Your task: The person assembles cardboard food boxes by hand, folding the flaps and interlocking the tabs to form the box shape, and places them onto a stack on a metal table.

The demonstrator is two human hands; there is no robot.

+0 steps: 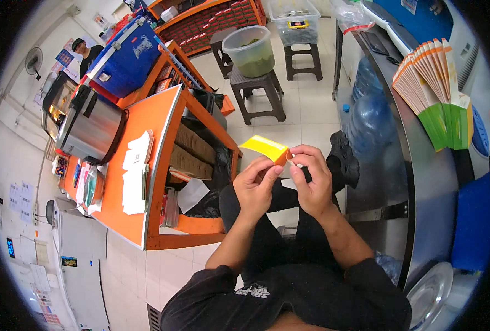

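Observation:
Above my lap, a small yellow and orange carton [268,148] is held up between my hands. My left hand [256,190] grips its near side, fingers beneath and thumb against the edge. At the carton's right end, my right hand [315,187] pinches a thin pale end flap between thumb and fingers; that end stands partly open. What is inside the carton cannot be seen. Fanned on the metal counter to my right are several flat cartons [432,96], green, white and orange. White flat cartons [136,187] lie stacked on the orange table [112,212] at left.
A steel cooker [90,124] and a blue cooler [126,58] stand on the left side. Ahead, a stool [258,91] bears a clear tub [249,52] of green stuff. Large water bottles [369,118] sit under the metal counter [430,182]. A person [90,55] is far left.

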